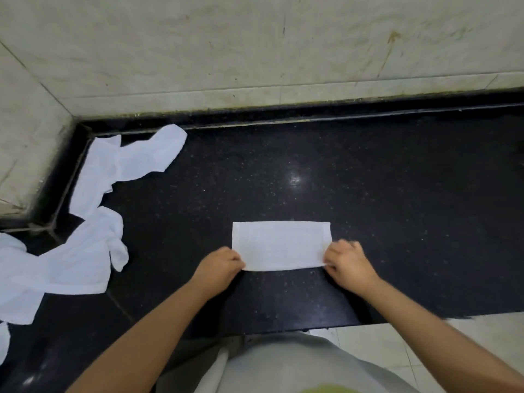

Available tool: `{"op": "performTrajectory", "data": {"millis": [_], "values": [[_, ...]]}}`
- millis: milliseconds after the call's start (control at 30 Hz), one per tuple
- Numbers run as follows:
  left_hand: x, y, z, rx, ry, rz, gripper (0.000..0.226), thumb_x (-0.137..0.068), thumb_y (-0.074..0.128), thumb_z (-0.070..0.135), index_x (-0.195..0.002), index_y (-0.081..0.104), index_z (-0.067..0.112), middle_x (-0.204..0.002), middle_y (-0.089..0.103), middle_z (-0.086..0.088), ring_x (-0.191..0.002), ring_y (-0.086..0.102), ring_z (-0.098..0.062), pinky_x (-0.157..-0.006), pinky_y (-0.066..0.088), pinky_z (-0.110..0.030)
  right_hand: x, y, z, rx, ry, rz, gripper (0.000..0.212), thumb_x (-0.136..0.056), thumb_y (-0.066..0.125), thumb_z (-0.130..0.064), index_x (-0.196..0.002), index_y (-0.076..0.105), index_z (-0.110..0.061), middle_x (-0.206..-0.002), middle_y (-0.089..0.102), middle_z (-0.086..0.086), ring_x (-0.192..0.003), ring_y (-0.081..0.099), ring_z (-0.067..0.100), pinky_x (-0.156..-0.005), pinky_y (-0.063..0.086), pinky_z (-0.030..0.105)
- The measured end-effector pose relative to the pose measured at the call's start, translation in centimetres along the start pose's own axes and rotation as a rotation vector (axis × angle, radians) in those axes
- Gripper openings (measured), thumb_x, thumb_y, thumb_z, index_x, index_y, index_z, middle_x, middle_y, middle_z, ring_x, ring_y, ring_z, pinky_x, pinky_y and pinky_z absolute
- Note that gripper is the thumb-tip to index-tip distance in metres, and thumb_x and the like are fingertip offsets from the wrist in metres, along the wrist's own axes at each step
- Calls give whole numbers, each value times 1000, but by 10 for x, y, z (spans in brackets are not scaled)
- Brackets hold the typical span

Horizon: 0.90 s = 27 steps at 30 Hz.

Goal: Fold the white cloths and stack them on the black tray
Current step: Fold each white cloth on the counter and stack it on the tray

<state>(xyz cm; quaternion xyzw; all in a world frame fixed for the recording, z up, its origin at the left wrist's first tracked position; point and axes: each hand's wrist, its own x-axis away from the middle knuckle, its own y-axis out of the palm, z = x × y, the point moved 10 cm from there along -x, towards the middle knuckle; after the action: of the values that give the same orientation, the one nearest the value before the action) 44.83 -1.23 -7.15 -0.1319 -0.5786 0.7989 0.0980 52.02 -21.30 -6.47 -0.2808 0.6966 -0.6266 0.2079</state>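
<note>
Left hand (219, 266) and right hand (347, 265) each pinch a near corner of the folded cloth (280, 245). Align edges squarely before creasing flat against the bench (368, 194).

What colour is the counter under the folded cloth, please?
Black with fine pale speckles: the counter, seen in the head view.

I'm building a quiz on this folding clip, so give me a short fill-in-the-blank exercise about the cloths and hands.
1. The folded cloth lies flat in the shape of a ____.
2. The left hand and the right hand pinch its two ____ corners.
3. The unfolded cloths lie crumpled on the ____ side of the black counter.
4. Behind the counter stands a pale ____ wall.

Missing words: rectangle; near; left; tiled
</note>
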Motion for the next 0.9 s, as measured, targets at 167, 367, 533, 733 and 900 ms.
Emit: {"op": "performTrajectory", "data": {"millis": [167, 367, 533, 733, 900], "values": [[10, 13, -3, 41, -76, -44, 6, -69, 76, 16, -75, 75, 16, -75, 68, 4, -75, 56, -11, -53, 54, -22, 19, 14, 5, -82, 100, 7, 19, -59, 80, -25, -69, 65, -20, -74, 61, -2, -65, 64, 20, -61, 42, 31], [-11, 0, -6, -25, -189, -42, 41, -82, 41, 32, -90, 73, 8, -97, 70, -9, -88, 68, -28, -68, 59, -32, 32, 12, 28, -225, 518, 16, 23, -88, 56, -26, -99, 66, -10, -106, 61, 8, -101, 54, 28, -86, 39, 38], [-27, 29, -23, -14, -491, -255, 57, -99, 32, 34, -147, 16, 8, -157, 6, -8, -146, 2, -23, -119, 11, -36, 32, 20, 41, -168, 779, -99, 33, -89, 48, -36, -107, 57, -10, -115, 56, 10, -109, 50, 28, -90, 37, 38], [-20, 51, -31, -107, -529, -354, 65, -97, 12, 47, -148, -6, 10, -157, -13, -5, -145, -12, -20, -118, -4, -37, 31, 30, 39, -192, 894, -190, 29, -91, 44, -29, -105, 58, -7, -117, 57, 10, -110, 51, 27, -92, 36, 37], [-19, 53, -31, -135, -514, -366, 98, -61, -24, 54, -148, -8, 11, -157, -14, -4, -145, -13, -19, -117, -6, -36, 27, 29, 33, -229, 928, -199, 23, -91, 43, -20, -103, 58, -7, -114, 58, 9, -108, 51, 26, -91, 36, 35]]}}
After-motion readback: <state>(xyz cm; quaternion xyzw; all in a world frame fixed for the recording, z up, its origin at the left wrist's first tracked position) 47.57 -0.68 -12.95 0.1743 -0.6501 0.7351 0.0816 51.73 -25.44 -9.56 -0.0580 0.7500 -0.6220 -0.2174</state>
